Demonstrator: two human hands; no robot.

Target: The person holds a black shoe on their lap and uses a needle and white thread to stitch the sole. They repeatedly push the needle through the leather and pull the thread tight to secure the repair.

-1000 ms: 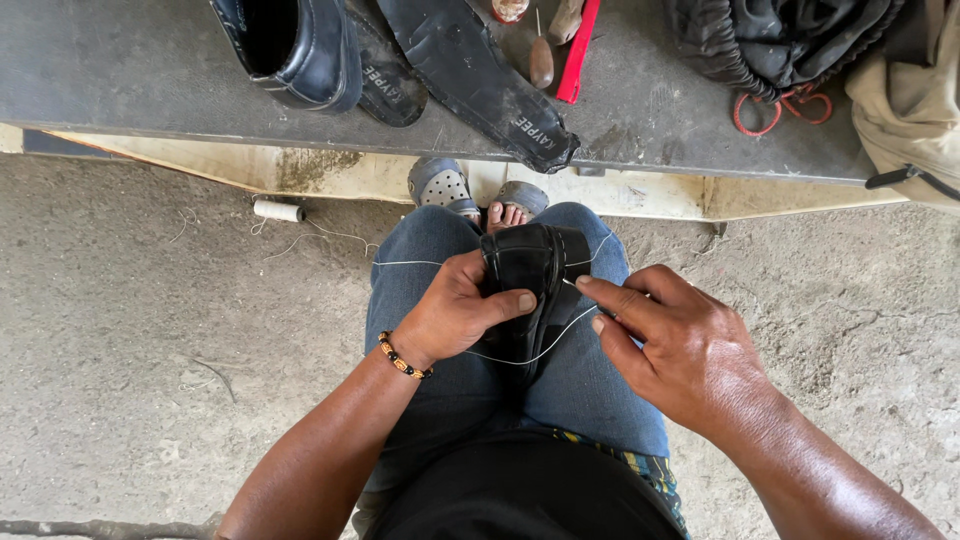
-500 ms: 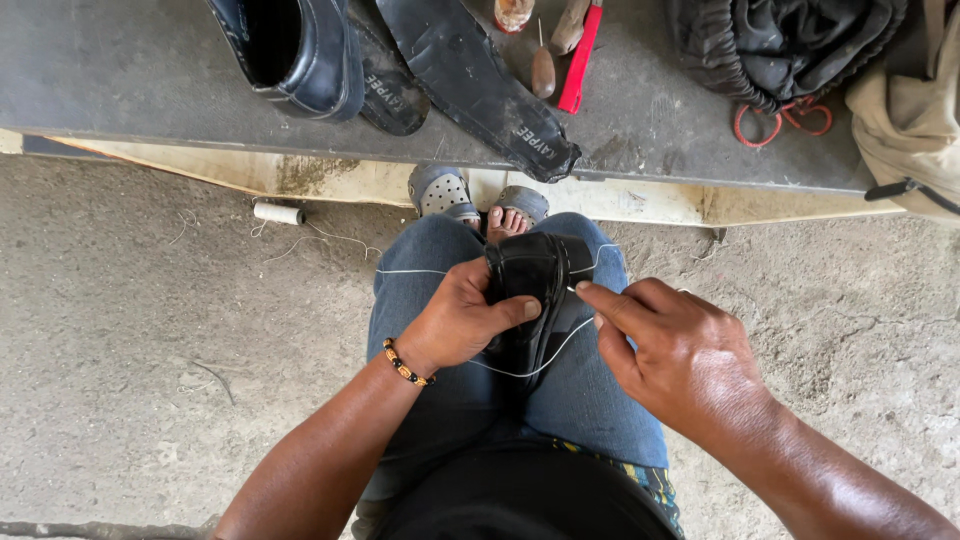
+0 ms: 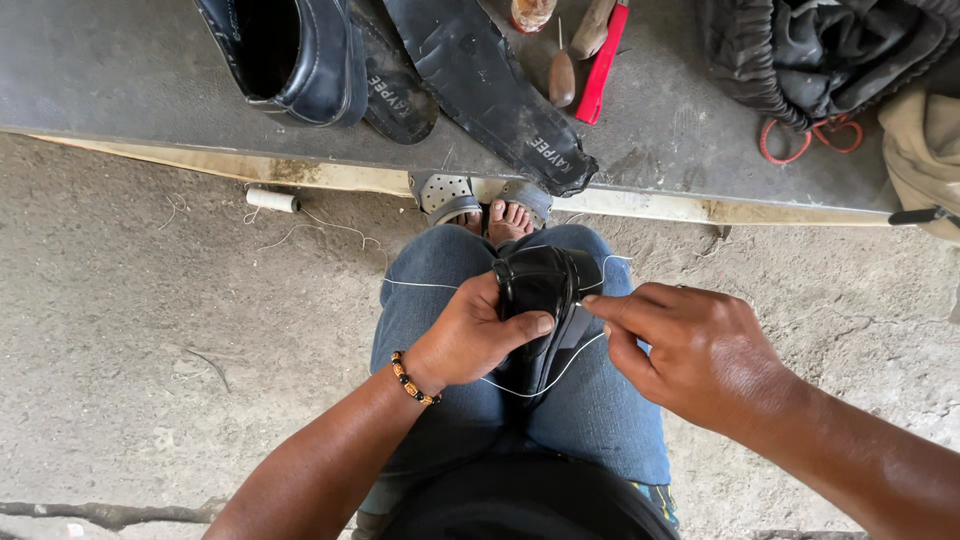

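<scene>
Left hand: the left hand was clamped around the black shoe, thumb laid across its near face, the shoe pinned between the knees of the blue jeans.
Right hand: the right hand was pinched with forefinger and thumb at the shoe's right edge, apparently on the white thread or a needle; which of the two could not be told.
Thread: it looped below the left hand's thumb and ran out past both sides of the shoe, one strand stretching away beyond the left hand's knuckles.
Shoe's place: directly between the two hands, just in front of the left hand's fingers.
Doing it well: by my judgement, the stitch wanted a firm, unmoving grip from the left hand, and a straight, even pull from the right so the loop closed flat without snagging.
Beyond the hands: a grey bench bore a dark shoe, a black sole strip, a red-handled tool and a wooden-handled awl.
Far left of the left hand: a white spool lay on the ground.
</scene>
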